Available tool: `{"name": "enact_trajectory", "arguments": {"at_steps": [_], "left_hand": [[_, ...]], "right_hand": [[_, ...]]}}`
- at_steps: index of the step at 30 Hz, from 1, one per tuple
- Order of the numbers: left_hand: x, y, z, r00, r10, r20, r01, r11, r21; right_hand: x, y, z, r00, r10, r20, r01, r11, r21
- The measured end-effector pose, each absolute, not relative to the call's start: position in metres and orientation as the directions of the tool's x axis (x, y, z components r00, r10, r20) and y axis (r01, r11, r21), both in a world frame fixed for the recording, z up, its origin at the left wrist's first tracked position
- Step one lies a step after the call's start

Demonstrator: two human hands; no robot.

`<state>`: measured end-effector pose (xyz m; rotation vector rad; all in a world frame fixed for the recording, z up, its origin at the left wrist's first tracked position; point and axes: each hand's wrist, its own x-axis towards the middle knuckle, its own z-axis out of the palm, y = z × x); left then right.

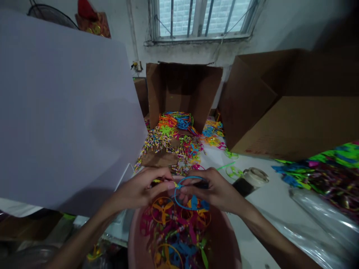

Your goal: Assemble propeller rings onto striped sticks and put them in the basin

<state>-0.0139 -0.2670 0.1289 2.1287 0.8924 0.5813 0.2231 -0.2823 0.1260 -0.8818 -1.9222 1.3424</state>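
hands [215, 188] holding blue ring [179, 186], yellow piece [157, 181], box's [305, 127] red print [262, 145] unreadable

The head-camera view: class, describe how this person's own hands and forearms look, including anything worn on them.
The left hand and right hand are without gloves. The left forearm and right forearm look slender, with no sleeve, watch or bracelet showing. Fine details are too dim to tell.

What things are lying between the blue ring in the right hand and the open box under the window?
In the head view, many small multicoloured pieces lie between the blue ring and the open box, some around patches of brown cardboard.
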Motion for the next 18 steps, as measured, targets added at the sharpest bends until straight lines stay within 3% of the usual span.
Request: {"name": "enact_trajectory", "arguments": {"at_steps": [6, 11, 14, 16, 18], "left_hand": [[-0.018, -0.268, 0.125, 0.707, 0.704, 0.072, 0.493, -0.563, 0.664], [-0.018, -0.256, 0.108, 0.709, 0.701, 0.077, 0.465, -0.547, 0.696], [-0.017, -0.229, 0.085, 0.717, 0.697, -0.024, 0.498, -0.488, 0.717], [-0.014, -0.199, 0.065, 0.659, 0.748, -0.081, 0.57, -0.426, 0.703], [-0.008, -0.164, 0.044, 0.519, 0.854, -0.034, 0.655, -0.372, 0.658]], "right_hand": [[0.214, -0.28, 0.118, -0.612, 0.779, 0.138, 0.245, 0.353, -0.903], [0.212, -0.27, 0.092, -0.596, 0.801, 0.054, 0.227, 0.232, -0.946], [0.218, -0.26, 0.069, -0.641, 0.767, 0.002, 0.236, 0.2, -0.951], [0.224, -0.252, 0.055, -0.723, 0.689, -0.053, 0.284, 0.226, -0.932], [0.232, -0.24, 0.041, -0.746, 0.662, -0.078, 0.325, 0.258, -0.91]]}}
